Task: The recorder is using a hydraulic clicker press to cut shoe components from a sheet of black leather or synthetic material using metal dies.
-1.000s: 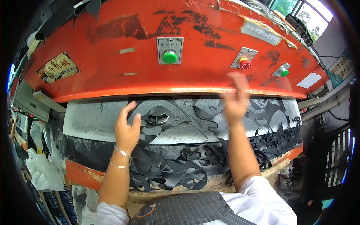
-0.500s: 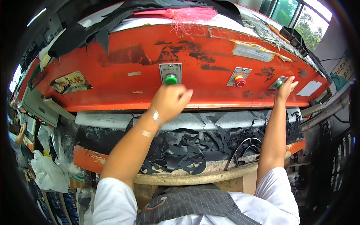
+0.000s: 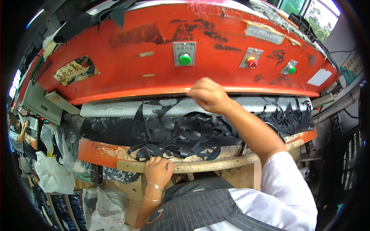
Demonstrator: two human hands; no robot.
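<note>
My right hand point(image 3: 210, 95), a little smeared, is closed in a loose fist just below the lower edge of the red machine front point(image 3: 131, 82). Whatever its fingers may hold is hidden. My left hand point(image 3: 158, 171) is closed against the pale wooden rail point(image 3: 192, 167) at the bed's near edge, knuckles up. I cannot make out anything in its grip. Black leather-like offcuts point(image 3: 187, 133), with curved holes and thin strips, lie tangled on the bed between my hands. A thin curved metal band point(image 3: 272, 127) is mostly covered by my right forearm.
Two green push buttons point(image 3: 185, 59) point(image 3: 291, 70) and a red stop button point(image 3: 252, 63) sit on the machine front. White plastic bags point(image 3: 54, 173) hang and lie at the left by a grey control box point(image 3: 44, 106). A person's arm point(image 3: 23, 131) shows far left.
My left hand has come down from the left green button to the wooden rail. My right hand has left the right button and swung left. Some offcuts on the left have shifted.
</note>
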